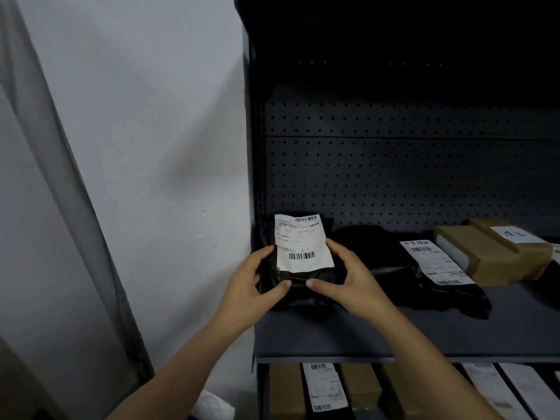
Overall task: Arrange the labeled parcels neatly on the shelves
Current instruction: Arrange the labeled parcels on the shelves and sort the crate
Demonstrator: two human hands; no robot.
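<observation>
Both hands, left (253,278) and right (348,277), pinch a black labelled parcel (298,268) standing at the left end of the shelf (333,338), each grip curled round its edges.

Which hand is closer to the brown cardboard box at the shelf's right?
Right. The right hand grips the black parcel on its right side, left of the cardboard box; the left hand grips its left side, farther off.

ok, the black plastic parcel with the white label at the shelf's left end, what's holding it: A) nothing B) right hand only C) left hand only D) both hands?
D: the left hand and the right hand each grip a side of the black plastic parcel.
</observation>
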